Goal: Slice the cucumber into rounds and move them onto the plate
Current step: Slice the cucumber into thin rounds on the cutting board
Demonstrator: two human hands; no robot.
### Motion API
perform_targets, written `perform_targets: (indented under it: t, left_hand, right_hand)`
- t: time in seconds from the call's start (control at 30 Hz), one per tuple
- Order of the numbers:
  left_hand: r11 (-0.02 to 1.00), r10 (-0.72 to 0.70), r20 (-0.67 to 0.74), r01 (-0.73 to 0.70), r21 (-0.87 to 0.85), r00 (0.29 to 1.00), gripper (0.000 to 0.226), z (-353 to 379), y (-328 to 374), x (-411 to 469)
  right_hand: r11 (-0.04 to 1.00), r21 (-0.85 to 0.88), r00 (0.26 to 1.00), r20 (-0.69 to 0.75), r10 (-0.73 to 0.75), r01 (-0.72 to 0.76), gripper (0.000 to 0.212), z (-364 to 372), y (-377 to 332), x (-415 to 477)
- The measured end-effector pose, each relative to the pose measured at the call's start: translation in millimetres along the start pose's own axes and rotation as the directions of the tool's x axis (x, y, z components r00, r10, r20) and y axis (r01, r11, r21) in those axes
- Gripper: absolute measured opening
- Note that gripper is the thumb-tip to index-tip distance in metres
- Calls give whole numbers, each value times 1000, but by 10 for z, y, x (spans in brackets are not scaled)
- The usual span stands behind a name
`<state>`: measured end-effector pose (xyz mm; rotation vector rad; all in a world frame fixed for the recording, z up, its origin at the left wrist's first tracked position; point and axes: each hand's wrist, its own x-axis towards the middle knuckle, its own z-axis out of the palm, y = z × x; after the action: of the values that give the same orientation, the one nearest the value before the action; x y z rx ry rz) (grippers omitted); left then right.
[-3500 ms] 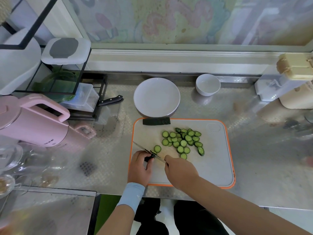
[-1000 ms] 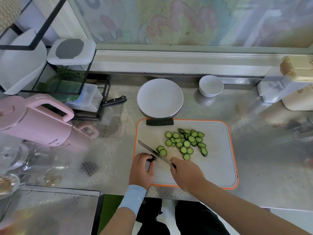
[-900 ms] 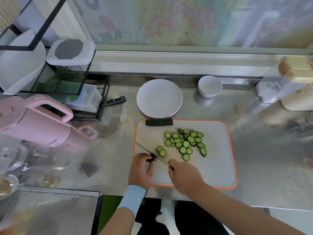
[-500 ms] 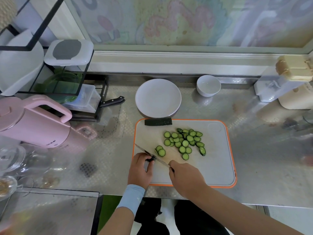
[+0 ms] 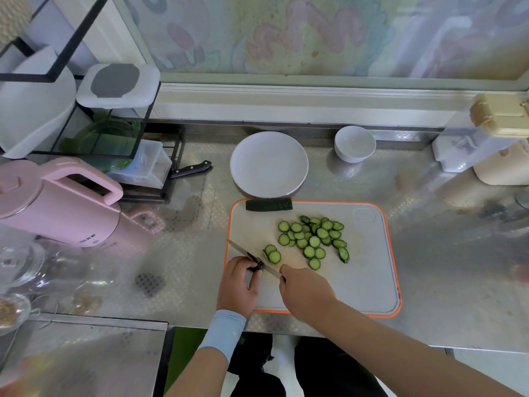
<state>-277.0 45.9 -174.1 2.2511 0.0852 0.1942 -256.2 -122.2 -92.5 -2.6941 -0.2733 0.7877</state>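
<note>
At the lower left of the board [image 5: 369,282], a small dark cucumber end [image 5: 256,266] is pinched by the left hand [image 5: 239,285]. Most of it is hidden under the fingers. The knife [image 5: 246,253] is gripped by the right hand [image 5: 306,290], and its handle is hidden in the fist. The blade is laid across the end. Two rounds [image 5: 272,253] lie just beside it. A pile [image 5: 313,239] of them is seen mid-board. Another cucumber piece [image 5: 269,204] lies at the board's top edge, near the plate [image 5: 269,164].
</note>
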Motion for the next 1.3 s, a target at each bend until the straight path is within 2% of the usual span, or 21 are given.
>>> perform_targets:
  t: [0.43,0.57,0.8,1.03,1.3]
  left_hand:
    - [997,31,-29,-29,73,999,11,-2,13,-25]
    - [1000,-2,-49,3,24,999,11,5,91,-29]
    - [999,-17,-34,18,37,999,13,56,178,5]
    - [1000,-9,-54,10,17,999,14,57,129,0]
    - [999,-25,-59,27,26,998,14,80,120,-3]
  right_hand:
    - [998,69,1000,-7,6,-5,20,28,135,63]
    - [998,52,999,-13,42,-41,21,2,231,44]
    - [991,80,992,-54,114,-109,24,-42,297,-13]
    - [997,80,997,-75,28,-22,23,-19,143,-157]
    - [998,61,996,-90,23,-17,23,-45,120,-233]
